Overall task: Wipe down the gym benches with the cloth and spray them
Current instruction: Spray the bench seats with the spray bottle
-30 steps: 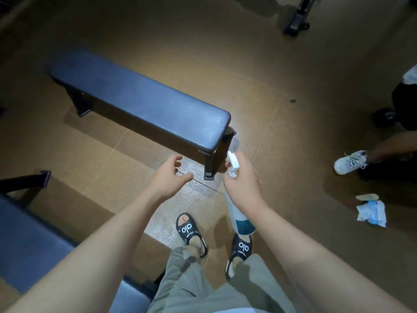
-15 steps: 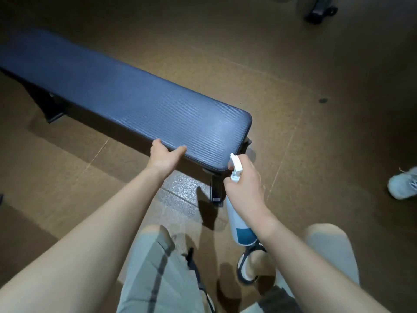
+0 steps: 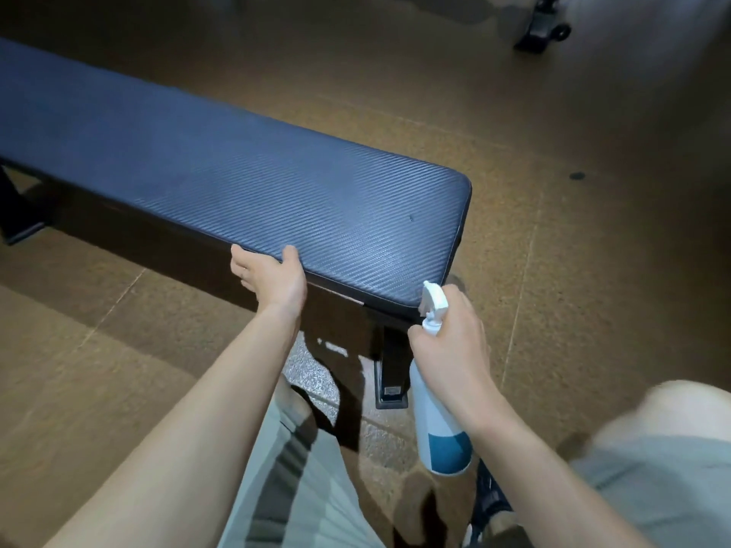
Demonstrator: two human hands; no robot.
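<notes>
A flat gym bench (image 3: 245, 179) with a dark blue ribbed pad runs from the far left to the middle of the view on black legs. My left hand (image 3: 273, 276) grips the pad's near edge, thumb on top and fingers curled under. My right hand (image 3: 451, 342) is closed around the neck of a white spray bottle (image 3: 437, 425) with a blue label, held upright beside the bench's near right corner, its nozzle toward the pad. No cloth is in sight.
The floor is brown rubber matting with a speckled grey patch (image 3: 316, 377) under the bench end. A black equipment base with wheels (image 3: 544, 27) stands at the top right. My legs in grey shorts fill the bottom of the view.
I have stepped closer to the bench, which now fills more of the view. My left hand went from hovering open in the air to gripping the pad's near edge. The bottle stayed in my right hand.
</notes>
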